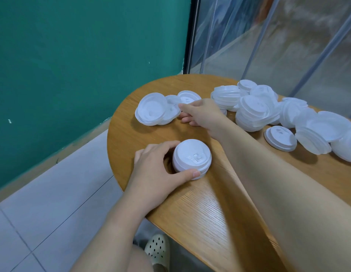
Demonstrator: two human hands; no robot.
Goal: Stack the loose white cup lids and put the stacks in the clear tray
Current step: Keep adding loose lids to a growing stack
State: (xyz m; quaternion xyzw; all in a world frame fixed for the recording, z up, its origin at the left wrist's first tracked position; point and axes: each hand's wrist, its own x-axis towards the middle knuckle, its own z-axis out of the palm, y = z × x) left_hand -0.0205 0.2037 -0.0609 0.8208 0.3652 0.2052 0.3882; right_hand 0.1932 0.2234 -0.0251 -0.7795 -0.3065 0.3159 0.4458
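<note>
Head view — left hand (157,165) grips a lid stack (191,157), right hand (202,114) pinches a loose lid (187,98) on the table (210,213)

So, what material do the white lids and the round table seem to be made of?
Lids: probably thin moulded plastic, matte white, slightly translucent at the rims. Table: wood or wood veneer, judging by visible grain lines, with a smooth, lightly glossy finish.

Left hand (161,165) grips a lid stack (191,157); right hand (200,112) touches loose lids (157,108).
</note>
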